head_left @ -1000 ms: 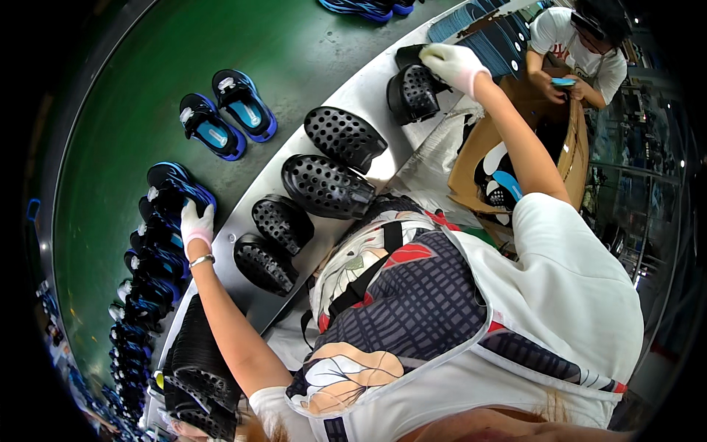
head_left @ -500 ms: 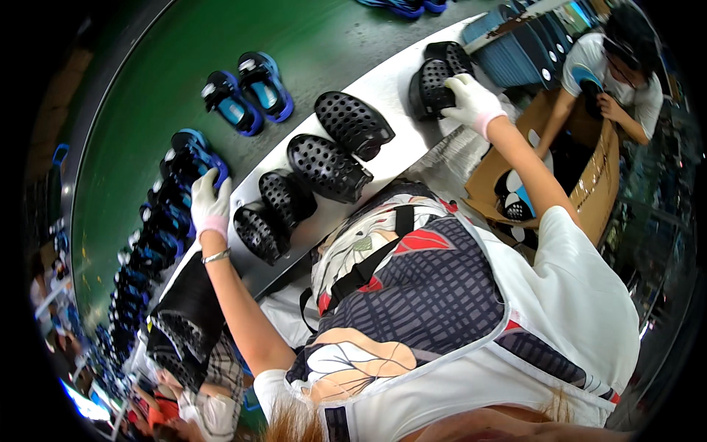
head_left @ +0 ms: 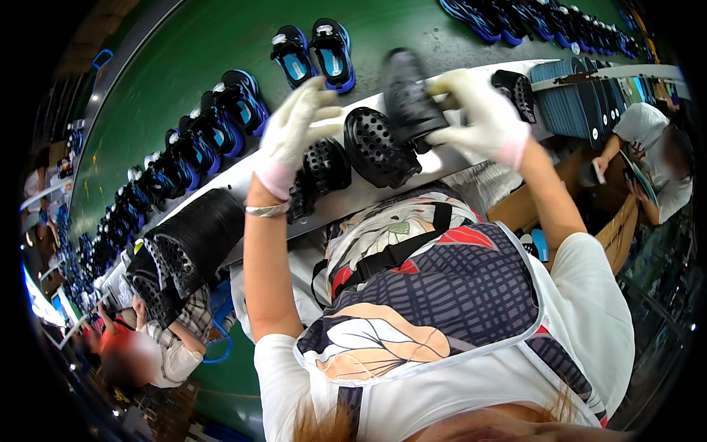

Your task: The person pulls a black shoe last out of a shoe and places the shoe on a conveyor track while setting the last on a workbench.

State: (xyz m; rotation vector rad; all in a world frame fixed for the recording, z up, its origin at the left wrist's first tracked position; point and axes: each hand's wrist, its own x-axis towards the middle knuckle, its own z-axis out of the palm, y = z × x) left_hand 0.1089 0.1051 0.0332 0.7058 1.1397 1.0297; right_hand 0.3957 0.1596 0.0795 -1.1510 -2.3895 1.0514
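Clearly right hand (head_left: 482,121), white-gloved, fingers clamped on black perforated clog (head_left: 409,96), lifted off pale tabletop (head_left: 442,158) for handling. Left hand (head_left: 294,132) hovers, fingers spread, empty, above clogs (head_left: 346,158) lying in row there, near blue sandals (head_left: 317,51).

Both hands wear white knit gloves with pinkish cuffs, the left hand (head_left: 294,132) and the right hand (head_left: 482,118). A silver bangle (head_left: 266,211) circles the left wrist. The white short-sleeved shirt (head_left: 589,324) sits under a patterned apron (head_left: 442,295), grey check with red and what looks like a cream flower print.
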